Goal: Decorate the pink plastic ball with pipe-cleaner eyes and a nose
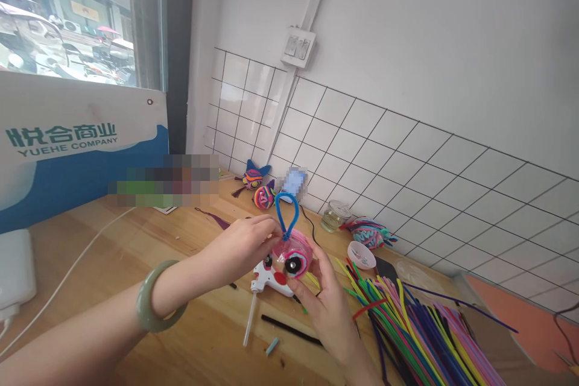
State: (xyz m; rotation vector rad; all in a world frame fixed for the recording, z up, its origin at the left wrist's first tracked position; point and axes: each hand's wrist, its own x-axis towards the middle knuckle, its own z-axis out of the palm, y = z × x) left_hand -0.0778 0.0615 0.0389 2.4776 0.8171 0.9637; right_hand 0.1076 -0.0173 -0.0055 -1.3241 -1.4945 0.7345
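Observation:
A clear round ball [281, 260] trimmed with pink pipe cleaner sits between my two hands. It carries round black eyes ringed in white and pink, and a red oval below them. A blue pipe cleaner [286, 215] bent into an upright loop stands at its top. My right hand [323, 292] curls round the ball's right side and underside. The fingers of my left hand [253, 240] are pinched together at the loop's base; their tips are partly hidden. Just beneath lies a white glue gun [271, 280] with a clear glue stick [249, 319] protruding from it.
Many coloured pipe cleaners [420, 332] spread across the right. A black pipe cleaner [292, 330] lies in front. Farther back are a pink-white bowl [361, 255], a glass jar [335, 217], wrapped figures [265, 196] and a blurred phone [293, 183]. A white cable [90, 244] crosses the left.

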